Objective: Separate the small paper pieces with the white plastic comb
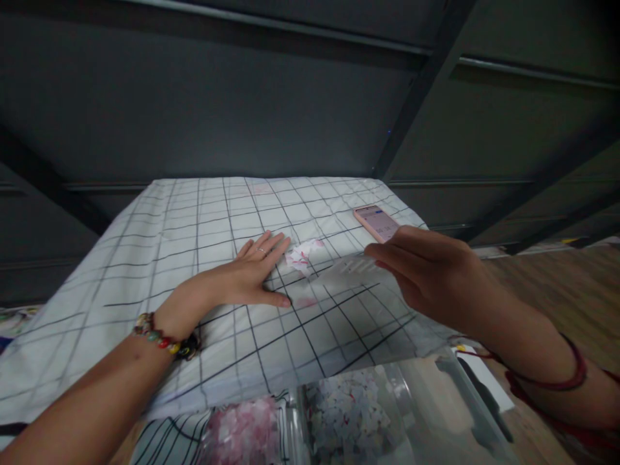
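My left hand (pixel 254 271) lies flat on the checked cloth (pixel 194 213) with its fingers spread, holding nothing. Just beyond its fingertips is a small cluster of white and pink paper-like pieces (pixel 301 255). On the right, my right hand (pixel 426 271) pinches a thin, see-through plastic bag (pixel 346 268), blurred and stretching toward the left. Whether the cluster sits in the bag or beside it, I cannot tell. A phone (pixel 376 221) in a pink case, its screen lit, lies behind my right hand, partly covered by it.
At the near edge stand a clear bag of pink pieces (pixel 245 433) and a clear plastic box (pixel 431 413) containing white speckled pieces (pixel 351 413). Dark grey panels (pixel 232 103) rise behind the cloth. Wooden floor (pixel 571 284) shows at right.
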{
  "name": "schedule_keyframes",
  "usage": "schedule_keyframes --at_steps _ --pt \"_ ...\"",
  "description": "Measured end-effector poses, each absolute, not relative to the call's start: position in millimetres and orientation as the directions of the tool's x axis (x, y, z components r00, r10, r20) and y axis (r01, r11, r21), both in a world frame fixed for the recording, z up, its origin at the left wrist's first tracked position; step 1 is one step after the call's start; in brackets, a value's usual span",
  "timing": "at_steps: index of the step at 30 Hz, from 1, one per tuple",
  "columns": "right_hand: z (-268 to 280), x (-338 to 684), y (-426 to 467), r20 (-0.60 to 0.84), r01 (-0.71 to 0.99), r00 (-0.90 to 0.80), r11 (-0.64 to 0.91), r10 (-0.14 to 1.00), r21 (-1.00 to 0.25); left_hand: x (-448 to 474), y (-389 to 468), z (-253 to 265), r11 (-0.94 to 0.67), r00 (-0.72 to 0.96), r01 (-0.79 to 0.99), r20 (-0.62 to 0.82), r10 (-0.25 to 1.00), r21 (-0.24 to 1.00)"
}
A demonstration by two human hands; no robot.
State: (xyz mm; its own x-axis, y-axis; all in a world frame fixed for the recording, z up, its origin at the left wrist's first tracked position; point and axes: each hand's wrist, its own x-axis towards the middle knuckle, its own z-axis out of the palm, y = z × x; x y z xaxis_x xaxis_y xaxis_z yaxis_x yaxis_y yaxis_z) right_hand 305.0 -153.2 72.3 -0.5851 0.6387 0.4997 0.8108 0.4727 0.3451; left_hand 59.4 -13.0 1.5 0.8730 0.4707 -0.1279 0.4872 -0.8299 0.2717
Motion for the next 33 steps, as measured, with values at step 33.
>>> schedule_keyframes --at_steps 33 --pt "74 299 -155 0.503 0.795 -0.607 0.458 0.616 0.399 61 -13 4 -0.816 0.867 0.499 -0.152 0.475 0.293"
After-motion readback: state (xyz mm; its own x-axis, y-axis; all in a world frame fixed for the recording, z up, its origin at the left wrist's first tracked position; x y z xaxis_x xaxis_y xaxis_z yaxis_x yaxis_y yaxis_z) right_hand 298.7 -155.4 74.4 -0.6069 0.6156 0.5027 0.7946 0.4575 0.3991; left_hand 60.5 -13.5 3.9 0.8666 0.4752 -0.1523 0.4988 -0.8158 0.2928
